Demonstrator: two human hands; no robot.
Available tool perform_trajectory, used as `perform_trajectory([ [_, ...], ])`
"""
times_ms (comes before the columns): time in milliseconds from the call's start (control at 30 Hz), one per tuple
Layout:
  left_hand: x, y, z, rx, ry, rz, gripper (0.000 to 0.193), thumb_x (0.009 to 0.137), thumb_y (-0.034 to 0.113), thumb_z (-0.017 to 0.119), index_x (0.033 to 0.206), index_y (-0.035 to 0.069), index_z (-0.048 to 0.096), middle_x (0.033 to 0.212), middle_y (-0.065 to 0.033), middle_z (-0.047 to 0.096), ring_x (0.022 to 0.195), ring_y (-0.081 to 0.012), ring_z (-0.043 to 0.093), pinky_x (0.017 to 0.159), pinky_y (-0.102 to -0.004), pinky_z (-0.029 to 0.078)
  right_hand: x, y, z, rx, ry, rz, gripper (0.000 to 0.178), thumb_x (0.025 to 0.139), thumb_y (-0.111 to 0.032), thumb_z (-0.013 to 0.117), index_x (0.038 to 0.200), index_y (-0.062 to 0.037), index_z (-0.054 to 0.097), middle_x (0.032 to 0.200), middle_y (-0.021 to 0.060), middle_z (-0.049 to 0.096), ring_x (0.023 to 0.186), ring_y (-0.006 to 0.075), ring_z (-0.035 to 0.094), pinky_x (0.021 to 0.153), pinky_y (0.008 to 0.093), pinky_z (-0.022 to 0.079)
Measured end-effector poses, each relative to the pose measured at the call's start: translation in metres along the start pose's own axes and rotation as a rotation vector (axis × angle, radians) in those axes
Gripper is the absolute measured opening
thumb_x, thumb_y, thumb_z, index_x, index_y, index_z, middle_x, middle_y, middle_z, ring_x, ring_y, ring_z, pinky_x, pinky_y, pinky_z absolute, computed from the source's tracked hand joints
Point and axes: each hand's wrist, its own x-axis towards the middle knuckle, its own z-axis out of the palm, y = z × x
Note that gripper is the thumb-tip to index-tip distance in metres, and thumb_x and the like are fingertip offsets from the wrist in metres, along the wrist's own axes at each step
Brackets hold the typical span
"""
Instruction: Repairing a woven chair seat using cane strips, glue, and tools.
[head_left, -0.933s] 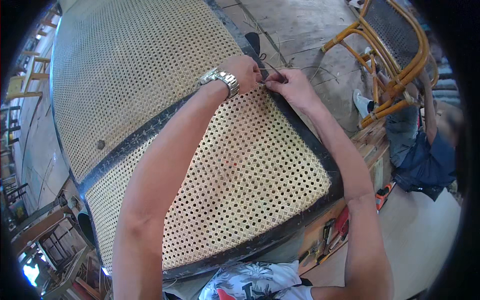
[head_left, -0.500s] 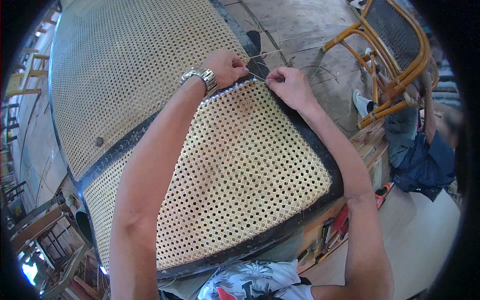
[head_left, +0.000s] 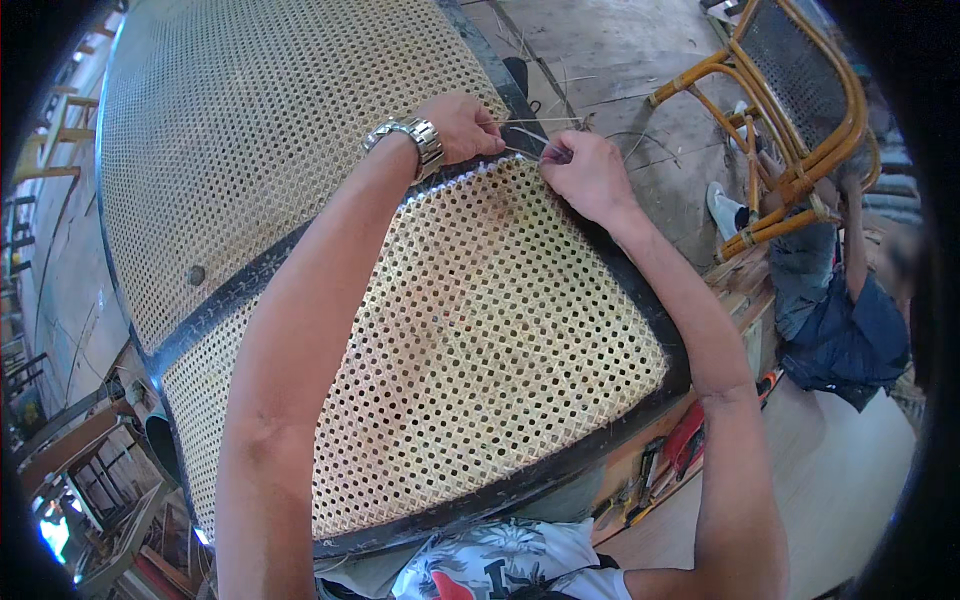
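Note:
My left hand (head_left: 467, 128), with a metal watch at the wrist, pinches a thin cane strand (head_left: 522, 150) at the far right corner of the lower woven cane panel (head_left: 480, 350). Just to its right, my right hand (head_left: 590, 175) is closed, fingertips on the strand's other end. A slender greyish piece (head_left: 528, 133) juts from my right fingers toward the left hand; I cannot tell whether it is strand or tool. A dark frame (head_left: 240, 285) borders the panel and divides it from a larger woven cane panel (head_left: 290, 110) beyond.
A person (head_left: 830, 300) sits at the right behind a rattan chair (head_left: 800, 120). Hand tools (head_left: 645, 480) and a red tool (head_left: 685, 437) lie by my right forearm. Loose cane strands (head_left: 640, 135) lie on the floor. A small dark round object (head_left: 196, 273) rests on the larger panel.
Both hands have shifted slightly right, still close together. The greyish piece now shows between them, and my right fingers have curled more. The rattan chair has tilted slightly.

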Motion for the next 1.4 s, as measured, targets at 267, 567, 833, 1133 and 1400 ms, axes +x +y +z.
perform_trajectory([
  [267, 0.004, -0.003, 0.001, -0.023, -0.026, -0.017, 0.022, 0.082, 0.028, 0.077, 0.092, 0.009, 0.078, 0.073, -0.0026, 0.07, 0.065, -0.0133, 0.058, 0.063, -0.0315, 0.047, 0.005, -0.005, 0.003, -0.068, -0.051, 0.022, 0.018, 0.073, -0.017, 0.068, 0.084, -0.0025, 0.072, 0.082, 0.019, 0.07, 0.08, 0.0352, 0.07, 0.075, 0.0414, 0.054],
  [567, 0.007, -0.001, -0.003, -0.008, 0.02, -0.049, 0.029, 0.08, 0.035, 0.077, 0.094, 0.009, 0.078, 0.073, -0.0043, 0.07, 0.064, -0.0153, 0.059, 0.063, -0.0334, 0.048, -0.001, 0.004, -0.001, 0.093, -0.047, 0.034, 0.018, 0.08, -0.018, 0.069, 0.088, -0.0024, 0.073, 0.081, 0.0184, 0.07, 0.079, 0.0346, 0.07, 0.074, 0.0414, 0.054],
  [833, 0.021, 0.01, 0.01, 0.178, 0.154, -0.261, 0.05, 0.072, 0.054, 0.077, 0.086, 0.006, 0.077, 0.078, -0.0127, 0.071, 0.069, -0.0254, 0.065, 0.065, -0.0387, 0.051, 0.005, 0.007, 0.009, -0.05, -0.058, 0.075, 0.023, 0.079, -0.024, 0.07, 0.092, -0.0041, 0.073, 0.089, 0.0195, 0.071, 0.085, 0.0345, 0.07, 0.076, 0.0419, 0.054],
  [1133, 0.018, 0.027, 0.016, 0.267, 0.17, -0.31, 0.067, 0.067, 0.064, 0.079, 0.09, 0.001, 0.076, 0.095, -0.0191, 0.073, 0.087, -0.0342, 0.071, 0.081, -0.0406, 0.055, -0.002, 0.035, -0.011, 0.395, 0.081, 0.094, 0.042, 0.095, -0.045, 0.06, 0.115, -0.0079, 0.062, 0.077, 0.0084, 0.066, 0.074, 0.0198, 0.065, 0.075, 0.0351, 0.052],
  [1400, 0.024, 0.035, 0.008, 0.208, 0.106, -0.344, 0.059, 0.067, 0.048, 0.086, 0.105, 0.005, 0.075, 0.11, -0.0159, 0.073, 0.101, -0.0321, 0.07, 0.088, -0.0414, 0.055, 0.0, 0.038, -0.061, 0.382, -0.294, 0.239, 0.039, 0.106, -0.041, 0.041, 0.115, -0.0068, 0.056, 0.072, 0.002, 0.055, 0.06, 0.012, 0.056, 0.058, 0.0274, 0.047],
])
